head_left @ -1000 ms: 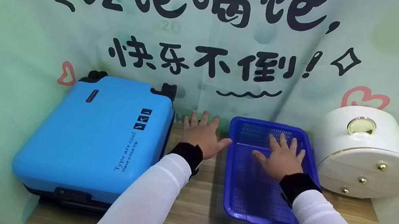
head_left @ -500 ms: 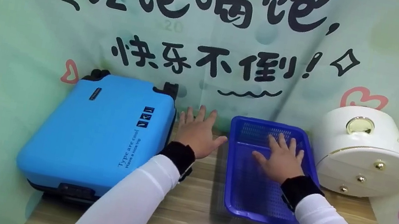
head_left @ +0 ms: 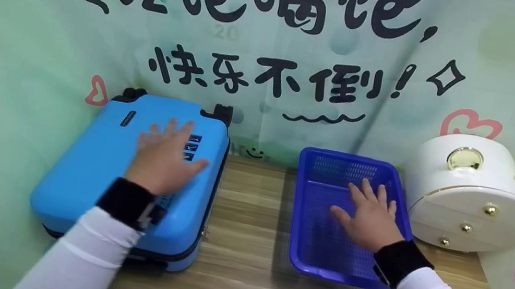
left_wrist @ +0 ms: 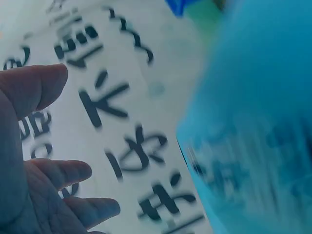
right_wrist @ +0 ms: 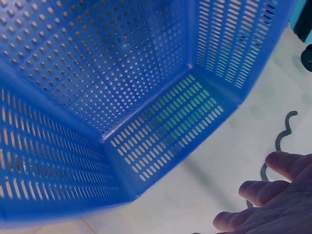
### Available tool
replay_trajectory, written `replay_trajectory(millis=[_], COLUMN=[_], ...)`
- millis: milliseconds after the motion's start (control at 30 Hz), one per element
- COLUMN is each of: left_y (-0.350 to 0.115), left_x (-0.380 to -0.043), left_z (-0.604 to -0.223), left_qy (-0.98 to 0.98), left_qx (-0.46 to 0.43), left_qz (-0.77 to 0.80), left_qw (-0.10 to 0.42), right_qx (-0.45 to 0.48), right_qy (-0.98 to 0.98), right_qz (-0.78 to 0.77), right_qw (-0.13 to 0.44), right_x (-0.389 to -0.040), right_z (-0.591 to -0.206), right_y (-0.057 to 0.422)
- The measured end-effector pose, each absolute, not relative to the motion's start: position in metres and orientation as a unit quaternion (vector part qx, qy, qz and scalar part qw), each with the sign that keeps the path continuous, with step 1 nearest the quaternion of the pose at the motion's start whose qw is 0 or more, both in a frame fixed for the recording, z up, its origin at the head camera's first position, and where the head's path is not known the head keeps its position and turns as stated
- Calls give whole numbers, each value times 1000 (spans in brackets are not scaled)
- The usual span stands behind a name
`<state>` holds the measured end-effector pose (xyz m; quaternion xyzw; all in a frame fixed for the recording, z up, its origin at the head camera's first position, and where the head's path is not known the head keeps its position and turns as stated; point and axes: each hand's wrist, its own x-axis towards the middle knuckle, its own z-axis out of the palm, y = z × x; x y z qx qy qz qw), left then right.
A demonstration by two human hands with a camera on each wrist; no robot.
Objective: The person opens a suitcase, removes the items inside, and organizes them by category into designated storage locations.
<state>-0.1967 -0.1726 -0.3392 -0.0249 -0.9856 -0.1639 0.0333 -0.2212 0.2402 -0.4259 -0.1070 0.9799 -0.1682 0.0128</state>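
My left hand point(head_left: 161, 162) is over the blue suitcase point(head_left: 88, 173), fingers spread and nothing in its grasp. In the left wrist view the suitcase point(left_wrist: 258, 146) fills the right side, blurred, with the thumb and fingers point(left_wrist: 92, 212) apart from it. My right hand point(head_left: 374, 218) hovers above the blue plastic basket point(head_left: 300, 215), its fingers spread too. Seen from the right wrist, the basket point(right_wrist: 122, 122) has slotted walls and holds nothing in the part that shows, while the fingertips point(right_wrist: 265, 192) lie beyond its rim. The suitcase lies flat, wheels toward the wall.
A white rounded box point(head_left: 475, 199) with gold knobs and a round gold handle stands right of the basket. Behind everything hangs a pale green cloth point(head_left: 280, 16) with black lettering. The wooden tabletop point(head_left: 239, 247) shows between suitcase and basket.
My left hand has swung left from the gap beside the basket to over the suitcase. The right hand has drawn slightly back and to the right, still above the basket.
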Motion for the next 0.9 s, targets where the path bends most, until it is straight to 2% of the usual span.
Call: replay_trajectory(millis=[267, 500, 900], left_y=[-267, -311, -322], left_x=[-183, -163, -156], left_z=[-343, -359, -376], left_qy=[-983, -972, -978], left_qx=[61, 93, 91], left_qz=[-173, -192, -166], left_qw=[-21, -100, -82], right_qx=[-126, -127, -155], right_qy=[976, 973, 968], right_qz=[-180, -189, -195], right_qw=[12, 26, 33], right_x=[-211, -208, -197], right_z=[-425, -429, -432], right_y=[249, 254, 240])
